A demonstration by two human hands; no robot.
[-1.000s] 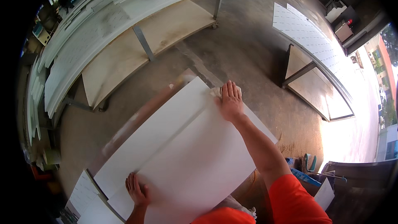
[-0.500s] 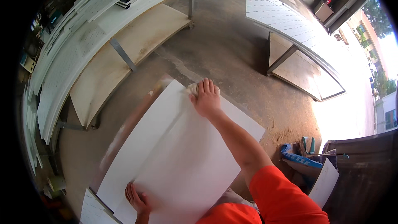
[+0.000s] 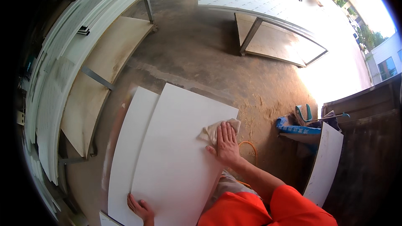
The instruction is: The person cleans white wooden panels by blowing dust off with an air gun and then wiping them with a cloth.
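Note:
Under my right hand (image 3: 227,145) is a beige cloth (image 3: 208,134), pressed against the right side of a white board (image 3: 176,155). The fingers lie stretched over the cloth, and part of it bunches out beyond them. My left hand (image 3: 141,209) rests on the same board near its lower left edge, fingers extended and thumb apart, with nothing in it. Beneath this board lies a second white board (image 3: 129,142), showing as a strip along the left. What supports both boards is mostly hidden.
At the left, a long workbench (image 3: 109,54) carries stacked white panels. Another table (image 3: 251,0) with patterned white panels stands at the far side. To the right are a blue bag (image 3: 297,126), a leaning white panel (image 3: 324,165) and an orange hose (image 3: 251,145). Sawdust covers some floor.
My right hand and the cloth have come from the board's far edge to its right side, nearer me. The top board now sits offset from the lower one, and the view has turned right.

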